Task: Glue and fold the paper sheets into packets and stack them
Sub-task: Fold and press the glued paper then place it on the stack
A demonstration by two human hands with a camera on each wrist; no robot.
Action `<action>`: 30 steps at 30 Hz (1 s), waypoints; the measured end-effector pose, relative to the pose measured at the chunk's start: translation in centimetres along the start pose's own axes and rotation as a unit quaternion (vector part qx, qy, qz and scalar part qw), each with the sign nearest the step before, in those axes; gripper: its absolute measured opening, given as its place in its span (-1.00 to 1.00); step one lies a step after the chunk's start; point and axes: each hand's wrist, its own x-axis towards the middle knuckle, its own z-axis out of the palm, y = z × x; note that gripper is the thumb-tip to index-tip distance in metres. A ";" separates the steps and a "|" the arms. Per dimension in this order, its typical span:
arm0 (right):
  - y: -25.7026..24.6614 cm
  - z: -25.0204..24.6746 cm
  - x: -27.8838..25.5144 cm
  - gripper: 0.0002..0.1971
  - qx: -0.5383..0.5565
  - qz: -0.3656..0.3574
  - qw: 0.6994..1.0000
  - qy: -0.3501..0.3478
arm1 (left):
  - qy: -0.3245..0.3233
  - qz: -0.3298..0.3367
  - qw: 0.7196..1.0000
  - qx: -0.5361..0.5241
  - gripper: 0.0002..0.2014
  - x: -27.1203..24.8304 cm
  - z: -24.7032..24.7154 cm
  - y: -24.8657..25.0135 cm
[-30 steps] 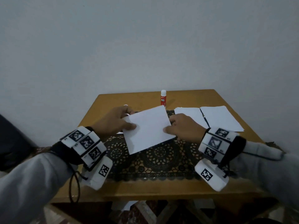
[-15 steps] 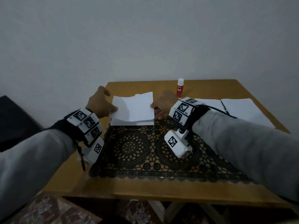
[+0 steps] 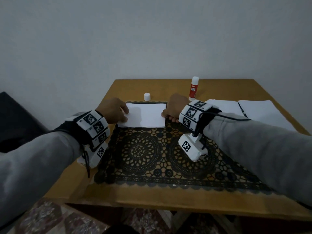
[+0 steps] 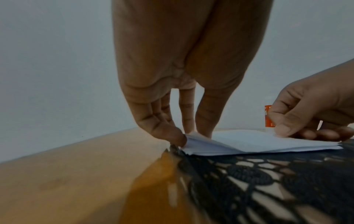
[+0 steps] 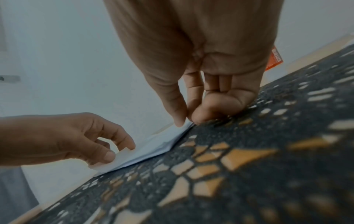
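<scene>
A folded white paper packet [image 3: 146,114] lies on top of a small stack of packets [image 4: 258,147] at the far left corner of the black lace mat [image 3: 152,152]. My left hand [image 3: 125,114] pinches the packet's left edge between thumb and fingers [image 4: 178,136]. My right hand [image 3: 166,114] pinches its right edge [image 5: 184,122]. A red and white glue stick [image 3: 193,89] stands upright behind my right hand, without its cap. The white cap [image 3: 147,96] stands on the table behind the stack.
Flat white paper sheets [image 3: 256,112] lie at the right of the wooden table [image 3: 128,88]. A grey wall runs close behind the table. A dark object [image 3: 15,119] sits beside the table at the left. Patterned floor shows below the front edge.
Both hands carried the folded packet from the mat's middle to the far left and lowered it flat onto the stack. The head view shifted left.
</scene>
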 end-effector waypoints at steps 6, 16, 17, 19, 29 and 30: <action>2.7 -2.6 -2.8 -0.77 -0.059 -0.064 0.992 0.090 | -0.023 0.019 0.997 0.070 -0.62 -0.8 -0.3 0.7; 15.8 -9.9 -8.4 -0.72 -0.139 -0.015 0.972 0.191 | 0.044 0.266 0.963 0.014 -0.70 -3.5 2.0 12.2; 16.7 -10.0 -8.6 -0.72 -0.138 -0.005 0.972 0.191 | 0.025 0.285 0.958 0.022 -0.69 -3.6 2.7 13.9; 17.9 -10.3 -8.9 -0.72 -0.132 0.007 0.972 0.196 | -0.016 0.316 0.947 0.052 -0.66 -3.5 4.0 17.4; 19.6 -10.7 -8.4 -0.78 -0.072 0.018 0.977 0.202 | -0.113 0.349 0.916 0.159 -0.50 -0.4 9.0 25.6; 19.6 -10.6 -8.3 -0.79 -0.081 0.015 0.976 0.200 | -0.116 0.350 0.916 0.161 -0.50 -0.1 9.2 25.7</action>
